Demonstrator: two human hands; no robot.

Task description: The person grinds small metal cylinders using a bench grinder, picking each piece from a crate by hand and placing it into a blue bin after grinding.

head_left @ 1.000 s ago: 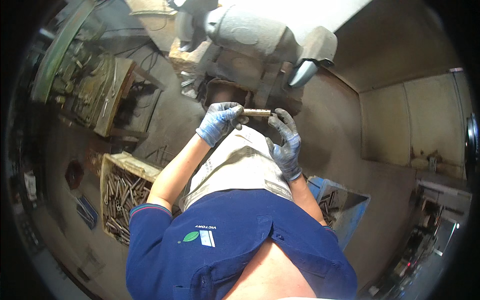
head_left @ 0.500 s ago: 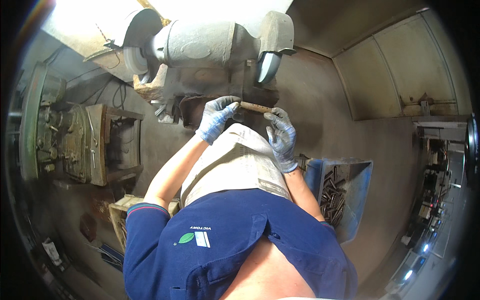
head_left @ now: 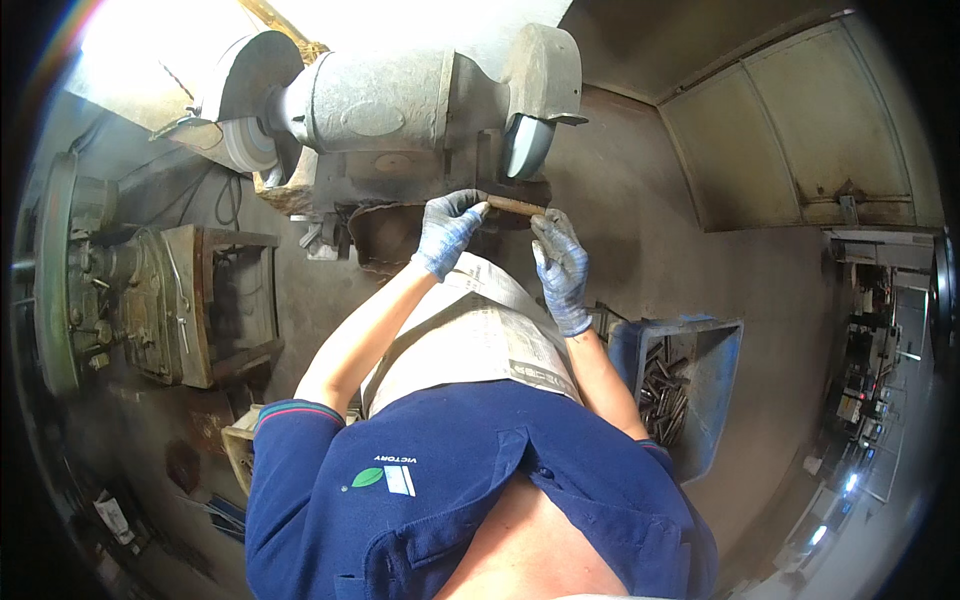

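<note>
Both my hands wear blue-and-grey work gloves and hold one short brownish metal rod [head_left: 516,206] by its two ends. My left hand [head_left: 449,230] pinches the left end between thumb and fingers. At the other end my right hand [head_left: 561,257] is closed, fingertips on the rod. The rod lies nearly level, sloping slightly down to the right. Just beyond it stands a grey bench grinder [head_left: 380,100], with a pale wheel [head_left: 246,145] at its left and another wheel [head_left: 528,147] at its right under a guard.
A blue bin [head_left: 712,400] with many metal pieces [head_left: 664,395] stands by my right forearm. A wooden box [head_left: 240,445] sits by my left elbow. Left stands a green-grey machine [head_left: 150,300]; a metal cabinet [head_left: 790,130] is far right. A pale apron [head_left: 450,345] covers my lap.
The rod has turned in my fingers; the row of dark holes on its side no longer shows plainly. Both hands have shifted slightly, and the view has moved a little.
</note>
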